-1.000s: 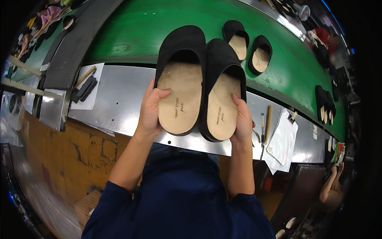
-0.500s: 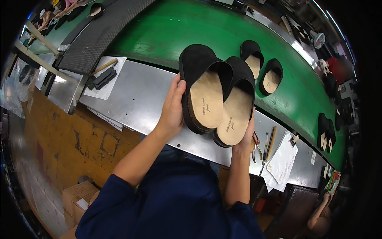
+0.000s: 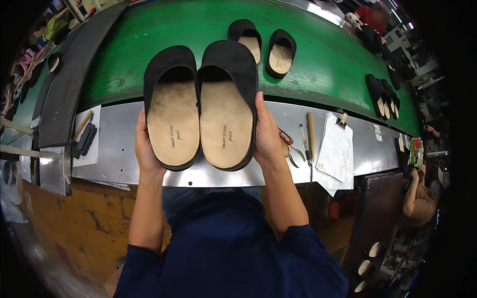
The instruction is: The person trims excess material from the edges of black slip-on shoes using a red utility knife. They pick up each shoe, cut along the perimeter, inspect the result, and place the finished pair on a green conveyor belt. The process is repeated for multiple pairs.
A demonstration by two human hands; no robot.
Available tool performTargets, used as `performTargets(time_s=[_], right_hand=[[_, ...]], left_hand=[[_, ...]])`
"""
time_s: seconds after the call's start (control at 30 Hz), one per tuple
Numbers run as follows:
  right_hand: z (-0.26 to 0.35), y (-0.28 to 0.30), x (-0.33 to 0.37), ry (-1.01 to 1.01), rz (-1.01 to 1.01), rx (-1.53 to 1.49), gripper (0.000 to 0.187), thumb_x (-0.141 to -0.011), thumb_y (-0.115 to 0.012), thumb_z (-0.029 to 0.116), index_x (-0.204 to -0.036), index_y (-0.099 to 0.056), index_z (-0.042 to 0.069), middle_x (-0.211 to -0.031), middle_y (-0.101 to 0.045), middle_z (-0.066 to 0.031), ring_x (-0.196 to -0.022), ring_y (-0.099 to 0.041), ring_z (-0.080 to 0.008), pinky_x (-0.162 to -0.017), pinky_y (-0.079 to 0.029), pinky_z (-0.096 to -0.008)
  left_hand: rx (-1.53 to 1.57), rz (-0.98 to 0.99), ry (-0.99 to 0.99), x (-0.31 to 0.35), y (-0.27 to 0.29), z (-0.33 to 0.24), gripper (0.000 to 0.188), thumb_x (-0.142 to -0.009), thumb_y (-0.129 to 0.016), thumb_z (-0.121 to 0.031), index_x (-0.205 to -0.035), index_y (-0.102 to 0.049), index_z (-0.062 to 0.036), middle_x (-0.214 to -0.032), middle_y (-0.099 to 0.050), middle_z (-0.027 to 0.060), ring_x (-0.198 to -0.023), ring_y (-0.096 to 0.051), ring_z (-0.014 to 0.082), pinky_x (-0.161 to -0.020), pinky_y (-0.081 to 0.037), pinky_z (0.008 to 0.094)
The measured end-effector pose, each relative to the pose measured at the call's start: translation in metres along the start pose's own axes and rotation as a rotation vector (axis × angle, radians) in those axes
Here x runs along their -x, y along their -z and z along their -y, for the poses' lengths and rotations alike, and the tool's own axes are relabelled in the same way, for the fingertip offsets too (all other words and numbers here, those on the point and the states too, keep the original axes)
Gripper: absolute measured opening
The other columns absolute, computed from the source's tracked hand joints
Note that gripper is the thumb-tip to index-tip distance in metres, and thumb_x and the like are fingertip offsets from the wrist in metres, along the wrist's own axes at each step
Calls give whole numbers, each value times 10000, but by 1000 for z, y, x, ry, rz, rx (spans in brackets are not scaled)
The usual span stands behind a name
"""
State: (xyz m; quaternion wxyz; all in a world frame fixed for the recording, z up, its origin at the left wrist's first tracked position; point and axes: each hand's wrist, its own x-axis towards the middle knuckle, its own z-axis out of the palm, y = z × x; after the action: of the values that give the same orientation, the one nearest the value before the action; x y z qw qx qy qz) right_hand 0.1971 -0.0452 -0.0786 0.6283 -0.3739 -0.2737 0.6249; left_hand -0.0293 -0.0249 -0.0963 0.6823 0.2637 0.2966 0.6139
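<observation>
Two black clogs with tan insoles are held side by side, toes pointing away from me and heels toward me. My left hand [image 3: 150, 149] grips the outer side of the left clog [image 3: 174, 114]. The outer side of the right clog [image 3: 227, 111] is in my right hand [image 3: 267, 130], thumb along its edge. Their inner sides touch, and both openings face up at me. Most of my fingers are hidden beneath the soles. The pair hangs above the metal ledge and the near edge of the green belt.
Across the green conveyor belt [image 3: 164, 26] lie a further clog [image 3: 281, 53] and several others. On the metal ledge [image 3: 121, 149] are pliers [image 3: 296, 154], a wooden stick [image 3: 311, 134], clipped papers [image 3: 334, 149] and a dark brush-like block [image 3: 86, 139]. A co-worker [image 3: 422, 198] is at the right.
The clogs have swung from a tilted, staggered hold to level and even, side by side. My hands turned with them, and my view has shifted to the right.
</observation>
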Motion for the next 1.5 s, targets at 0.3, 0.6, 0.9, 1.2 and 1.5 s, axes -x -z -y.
performTargets(time_s=[0.3, 0.6, 0.9, 1.2, 1.5], right_hand=[[-44, 51, 23, -80, 399, -567, 512, -1049, -398, 395, -1393, -492, 28, -1390, -559, -128, -1268, -548, -253, -1080, -434, -417], [-85, 45, 42, -217, 140, -427, 483, -1015, -527, 291, -1410, -467, 20, -1352, -583, -132, -1192, -607, -261, -1007, -520, -411], [-94, 38, 50, -35, 251, 300, 465, -1029, -502, 296, -1403, -472, 22, -1341, -587, -130, -1193, -603, -253, -1011, -517, -402], [-52, 38, 55, -23, 26, -17, 461, -1067, -388, 347, -1356, -499, 6, -1283, -604, -124, -1185, -583, -222, -1029, -467, -357], [-33, 40, 49, 332, -130, 397, 543, -1079, -239, 384, -1366, -488, -5, -1293, -592, -107, -1198, -552, -194, -1066, -388, -333]], left_hand=[[364, 327, 118, 15, 58, 18, 574, -1029, -382, -459, -1381, -506, -22, -1340, -594, 136, -1189, -605, 263, -1002, -509, 392], [381, 295, 225, 32, 68, 57, 572, -1030, -446, -406, -1431, -449, 2, -1367, -569, 155, -1222, -582, 253, -1031, -483, 369], [324, 237, 220, 31, 63, 45, 573, -1033, -442, -425, -1404, -470, 10, -1323, -591, 149, -1183, -596, 237, -1006, -484, 349], [-127, 120, -145, 37, 78, -3, 578, -1035, -438, -445, -1377, -491, 18, -1279, -613, 143, -1145, -611, 220, -982, -486, 330], [-789, 48, -487, 42, 47, -26, 444, -1051, -427, -391, -1146, -587, 12, -1034, -636, 60, -934, -566, 120, -827, -442, 262]])
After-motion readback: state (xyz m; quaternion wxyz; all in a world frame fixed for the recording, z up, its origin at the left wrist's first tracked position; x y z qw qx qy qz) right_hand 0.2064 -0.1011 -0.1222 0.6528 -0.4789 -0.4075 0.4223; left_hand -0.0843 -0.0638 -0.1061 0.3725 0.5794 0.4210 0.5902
